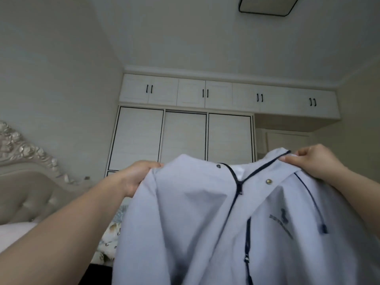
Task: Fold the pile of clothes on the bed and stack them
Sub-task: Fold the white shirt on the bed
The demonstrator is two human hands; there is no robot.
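White wardrobe point(181, 138) at centre frame, three sliding doors edged in black. Row of white cupboards point(226, 95) directly above it, running toward the right, with paired black handles. Ceiling light point(267, 6) at upper right (dark frame, unlit). Padded headboard point(26, 182) at left, carved floral trim along its top. Pale door point(287, 142) right of the wardrobe.

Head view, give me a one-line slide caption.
Both hands, left hand and right hand, hold a pale zip jacket up by its shoulders.

one jacket point(205, 212), two hands point(135, 177), one bed point(18, 229)
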